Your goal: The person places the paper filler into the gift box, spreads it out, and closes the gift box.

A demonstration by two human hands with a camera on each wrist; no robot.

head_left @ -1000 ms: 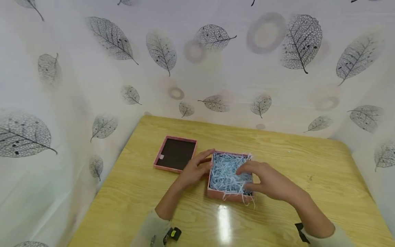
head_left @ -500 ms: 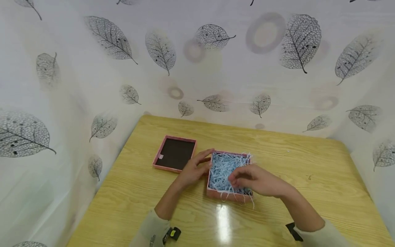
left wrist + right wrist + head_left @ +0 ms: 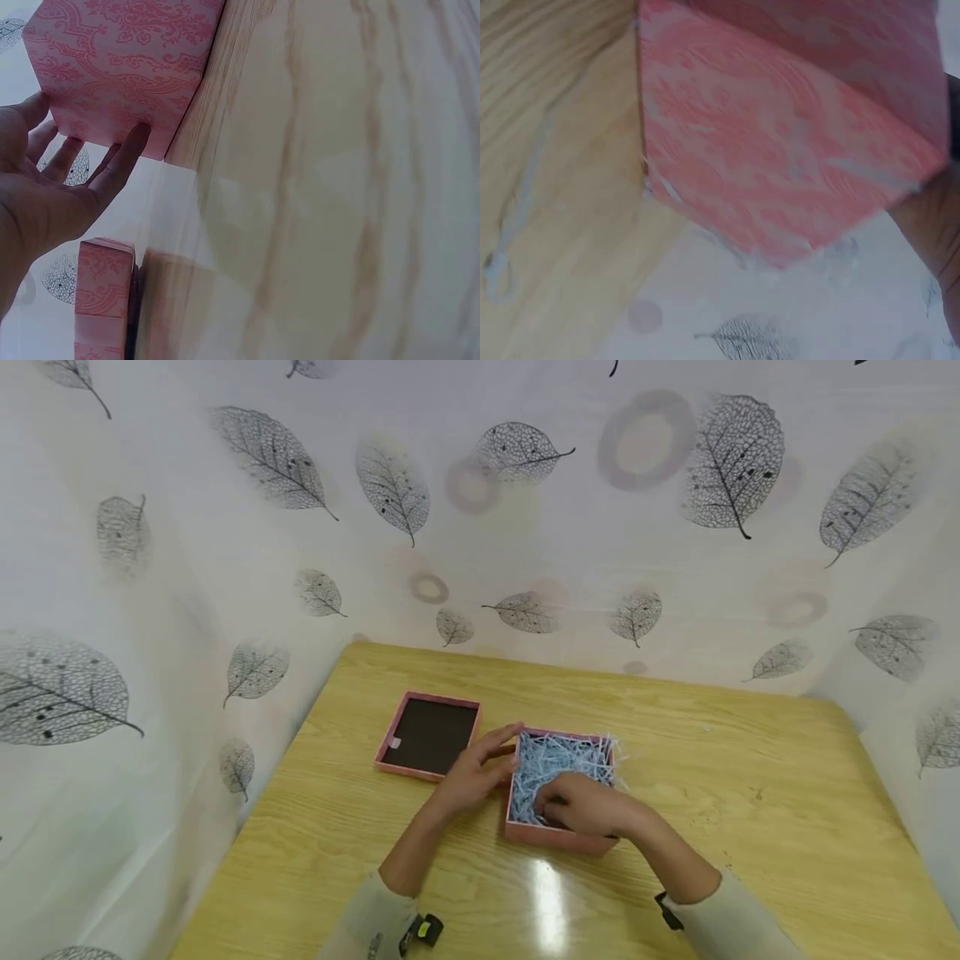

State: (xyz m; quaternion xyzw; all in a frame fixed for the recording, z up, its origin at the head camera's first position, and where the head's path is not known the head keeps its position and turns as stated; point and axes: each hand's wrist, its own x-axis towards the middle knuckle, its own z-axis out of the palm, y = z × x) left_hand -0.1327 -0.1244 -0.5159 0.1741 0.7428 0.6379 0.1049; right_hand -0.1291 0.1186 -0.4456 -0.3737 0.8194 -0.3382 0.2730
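Observation:
A square pink patterned box (image 3: 558, 837) sits on the wooden table, filled with pale blue shredded paper (image 3: 551, 756). Along its left side lies my left hand (image 3: 467, 783), fingers extended; the left wrist view shows the fingertips touching the patterned wall. My right hand (image 3: 588, 806) reaches over the front right corner, its curled fingers down in the shreds, gripping some. Those fingertips are partly hidden by the hand itself. In the right wrist view the hand (image 3: 939, 232) shows only at the right edge, behind the blurred box (image 3: 780, 142).
A shallow pink lid (image 3: 431, 737) with a dark inside lies left of the box, inner side up. The wooden table (image 3: 712, 752) extends to the right. Behind it hangs a pale leaf-printed cloth (image 3: 562, 543). A loose pale strand (image 3: 525, 187) appears in the right wrist view.
My right hand has moved left and down into the shreds, its fingers curling. Strands that hung over the box's front edge no longer show there. The left hand stays put.

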